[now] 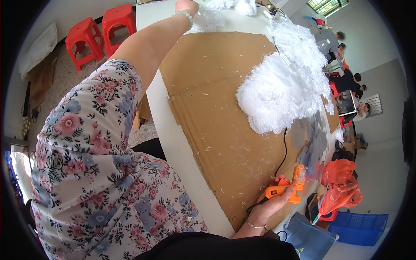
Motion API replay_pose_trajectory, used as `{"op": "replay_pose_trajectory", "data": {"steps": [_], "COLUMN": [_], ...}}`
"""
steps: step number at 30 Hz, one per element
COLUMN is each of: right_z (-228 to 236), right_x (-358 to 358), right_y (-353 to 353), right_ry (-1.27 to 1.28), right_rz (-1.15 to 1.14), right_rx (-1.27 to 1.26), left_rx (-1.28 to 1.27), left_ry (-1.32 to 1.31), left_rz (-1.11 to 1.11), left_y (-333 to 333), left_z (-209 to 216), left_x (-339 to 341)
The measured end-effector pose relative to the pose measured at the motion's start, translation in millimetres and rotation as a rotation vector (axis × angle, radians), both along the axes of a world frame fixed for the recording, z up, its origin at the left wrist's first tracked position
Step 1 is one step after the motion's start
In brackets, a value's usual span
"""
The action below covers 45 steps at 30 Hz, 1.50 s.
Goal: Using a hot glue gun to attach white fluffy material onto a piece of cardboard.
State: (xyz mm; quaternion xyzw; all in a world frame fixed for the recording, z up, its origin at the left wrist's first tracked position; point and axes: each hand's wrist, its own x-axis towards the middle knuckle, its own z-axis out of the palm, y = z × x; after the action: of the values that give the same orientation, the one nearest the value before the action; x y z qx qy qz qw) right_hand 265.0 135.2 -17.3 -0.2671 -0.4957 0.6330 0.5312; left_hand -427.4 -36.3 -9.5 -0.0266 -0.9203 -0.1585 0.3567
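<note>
My right hand [272,206] is wrapped around an orange hot glue gun [298,180] at the near right of the table. A black cord runs from the grip. My left arm stretches across to the far left end of the table. The left hand [187,6], with a beaded bracelet at its wrist, is cut by the upper edge, and its fingers are hidden. Beside it lies a crumpled white fringed piece [209,19]. A large heap of white fluffy fringe [277,93] covers the right part of a brown cardboard sheet [216,95].
White scraps are scattered over the cardboard. Grey translucent discs [318,145] lie along the right side, near a red plastic bag [342,184]. A black cord [284,151] crosses the cardboard. Red stools [85,41] stand on the left. Several people sit farther off on the right.
</note>
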Motion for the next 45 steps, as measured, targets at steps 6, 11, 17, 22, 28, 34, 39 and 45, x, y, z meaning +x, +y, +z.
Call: {"op": "replay_pose_trajectory", "data": {"steps": [6, 11, 17, 22, 28, 34, 39, 45], "right_z": [10.2, 17.6, 19.3, 17.1, 43.0, 56.2, 54.2, 64.1], "right_x": [9.2, 2.8, -4.3, -15.4, -18.4, -11.4, 3.4, 12.0], "right_y": [-3.6, 0.9, 1.3, 7.3, 5.4, -2.1, -26.8, -34.1], "right_ry": [-0.046, -0.076, -0.098, -0.136, -0.254, -1.018, -1.361, -1.337], "right_rz": [-0.070, -0.074, -0.114, -0.103, -0.100, -0.297, -0.143, 0.040], "right_rx": [-0.015, -0.036, -0.062, -0.059, 0.072, 1.147, 1.254, 1.059], "left_rx": [0.475, 0.754, 1.184, 1.109, 1.051, 1.052, 1.016, 0.892], "left_ry": [0.014, 0.015, -0.808, -1.143, -1.304, -1.318, -1.363, -1.385], "left_rz": [-0.277, -0.667, -1.428, -1.583, -1.697, -1.682, -1.751, -1.863], "left_y": [14.0, 29.7, 51.1, 70.5, 103.8, 114.6, 109.7, 104.4], "left_z": [42.1, 63.4, 76.7, 66.3, 70.9, 71.3, 62.0, 50.3], "left_x": [105.8, 144.9, 282.4, 360.9, 419.3, 438.1, 439.0, 450.1]}}
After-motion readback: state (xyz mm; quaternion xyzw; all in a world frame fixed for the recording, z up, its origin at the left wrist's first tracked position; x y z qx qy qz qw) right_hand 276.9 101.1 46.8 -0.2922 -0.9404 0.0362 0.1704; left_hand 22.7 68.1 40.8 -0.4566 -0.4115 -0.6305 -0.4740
